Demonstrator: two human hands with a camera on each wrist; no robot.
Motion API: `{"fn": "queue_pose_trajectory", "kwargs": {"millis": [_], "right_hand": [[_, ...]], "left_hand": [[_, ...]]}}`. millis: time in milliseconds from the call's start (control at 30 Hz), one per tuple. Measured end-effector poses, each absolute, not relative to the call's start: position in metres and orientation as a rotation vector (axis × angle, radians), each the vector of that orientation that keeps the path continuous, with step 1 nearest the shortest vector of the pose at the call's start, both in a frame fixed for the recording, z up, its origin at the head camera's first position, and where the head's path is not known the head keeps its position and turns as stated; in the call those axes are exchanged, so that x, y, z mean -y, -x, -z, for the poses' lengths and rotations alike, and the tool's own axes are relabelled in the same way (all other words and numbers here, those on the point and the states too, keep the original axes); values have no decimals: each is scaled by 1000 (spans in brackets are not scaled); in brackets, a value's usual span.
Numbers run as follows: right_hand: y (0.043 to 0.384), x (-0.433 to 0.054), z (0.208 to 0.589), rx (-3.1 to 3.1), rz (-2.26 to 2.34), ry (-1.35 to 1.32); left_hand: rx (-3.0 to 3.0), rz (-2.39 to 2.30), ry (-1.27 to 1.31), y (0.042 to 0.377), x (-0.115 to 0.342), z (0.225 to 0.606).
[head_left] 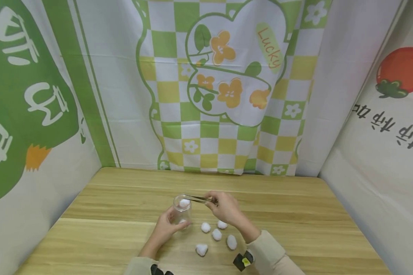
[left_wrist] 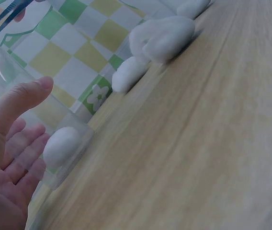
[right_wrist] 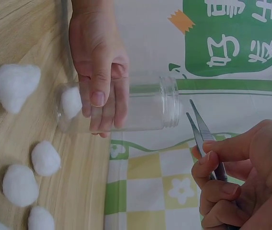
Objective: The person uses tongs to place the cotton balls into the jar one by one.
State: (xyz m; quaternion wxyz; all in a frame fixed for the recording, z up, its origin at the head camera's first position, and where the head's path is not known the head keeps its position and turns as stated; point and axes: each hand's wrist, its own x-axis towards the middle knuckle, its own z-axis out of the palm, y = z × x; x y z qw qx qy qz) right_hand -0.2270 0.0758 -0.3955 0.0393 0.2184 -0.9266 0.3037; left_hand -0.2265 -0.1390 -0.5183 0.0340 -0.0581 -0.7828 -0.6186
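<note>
A left hand (right_wrist: 97,57) curls its fingers round a clear, roughly upright jar (right_wrist: 143,110) at a wood-grain bench (head_left: 296,221); a right hand (head_left: 225,208) pinches slim metal tweezers (right_wrist: 200,127) by its mouth. Five fluffy white cotton balls (head_left: 217,234) lie nearby. The head view shows another near the rim; the right-wrist view shows the tweezer tips slightly parted.

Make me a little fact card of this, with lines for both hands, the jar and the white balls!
Left hand: holds the clear jar
Right hand: holds metal tweezers, tips by the jar's mouth
Jar bottom: one white ball
Jar top: another white ball, seen from the head
Wooden table: five white balls
Behind: checked cloth
</note>
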Motion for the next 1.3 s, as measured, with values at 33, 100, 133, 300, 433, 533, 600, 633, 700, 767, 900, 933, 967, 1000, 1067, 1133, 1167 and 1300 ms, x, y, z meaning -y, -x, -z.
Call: {"fn": "queue_pose_trajectory", "kwargs": {"millis": [33,100,133,300,433,533,600,633,700,767,900,933,967,1000,1067,1133,1167,1300], "right_hand": [[227,-76,396,2848,-939,-669],[228,-77,396,2857,-946,-667],[228,-77,396,2858,-951,-668],[228,-79,397,2859,-974,-666],[227,-80,396,2861,-987,-662],[226,-81,396,2859,-996,-661],[225,-82,395,2853,-1007,-667],[225,-83,395,2848,-1013,-670],[224,-84,396,2839,-1029,-680],[224,-86,396,2833,-1040,-687],[223,-88,396,2824,-1050,-691],[223,-89,396,2820,-1047,-692],[223,-90,396,2819,-1050,-691],[222,-90,396,2817,-1050,-690],[221,-92,396,2815,-1056,-689],[220,-93,396,2813,-1069,-690],[220,-94,396,2814,-1076,-691],[218,-97,399,2813,-1078,-700]], "left_hand": [[2407,1903,175,227,139,518],[2406,1901,168,227,139,518],[2407,1900,167,227,138,518],[2408,1902,157,228,139,518],[2409,1910,158,228,139,519],[2406,1912,158,229,139,519],[2405,1913,153,229,139,520],[2404,1912,153,228,139,520],[2405,1910,148,228,139,520],[2407,1908,144,228,139,520],[2409,1910,144,228,139,519],[2410,1909,146,228,139,519],[2412,1908,152,227,139,519],[2413,1908,157,227,139,519],[2412,1913,157,227,139,518],[2411,1913,158,226,139,518],[2410,1913,153,227,139,518],[2410,1909,142,227,140,519]]}}
